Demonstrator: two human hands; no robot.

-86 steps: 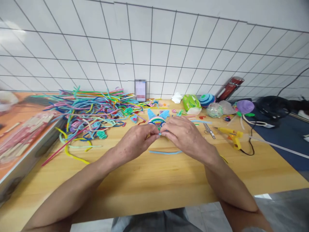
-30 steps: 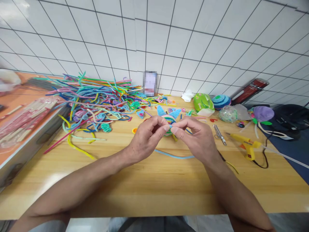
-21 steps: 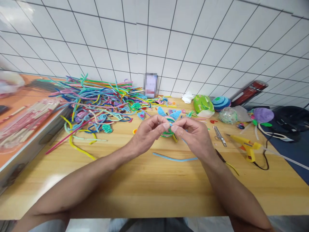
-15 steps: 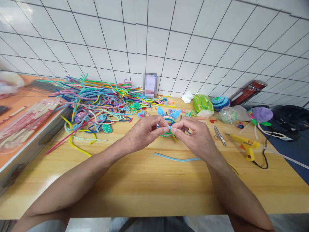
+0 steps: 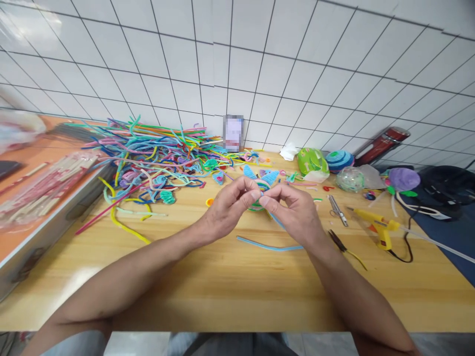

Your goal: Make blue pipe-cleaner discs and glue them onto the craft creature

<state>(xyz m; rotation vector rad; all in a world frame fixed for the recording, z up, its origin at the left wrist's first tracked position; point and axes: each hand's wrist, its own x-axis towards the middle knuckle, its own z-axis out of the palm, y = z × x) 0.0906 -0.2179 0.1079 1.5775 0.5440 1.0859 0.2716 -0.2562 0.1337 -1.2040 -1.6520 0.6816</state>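
Observation:
My left hand (image 5: 234,206) and my right hand (image 5: 291,210) meet fingertip to fingertip above the middle of the table. Both pinch a blue pipe cleaner (image 5: 276,221), and one length of it slants down beneath my right hand. Just behind the fingers lies a coiled, multicoloured pipe-cleaner piece (image 5: 264,183), mostly hidden by my hands. Blue leaf-like shapes (image 5: 269,176) stick up at its back. A straight light-blue pipe cleaner (image 5: 267,245) rests on the wood in front of my hands, its right end close to my right wrist.
A big heap of pipe cleaners (image 5: 159,153) spreads at the back left. On the right lie a yellow glue gun (image 5: 380,226), a silver utility knife (image 5: 338,210) and dark-handled pliers (image 5: 337,241). A phone (image 5: 233,133) leans on the tiled wall, and a red flask (image 5: 386,143) lies farther right.
My fingertips have shifted slightly on the blue pipe cleaner, and a length of it now shows under my right hand. The pliers and a yellow round piece have come into sight.

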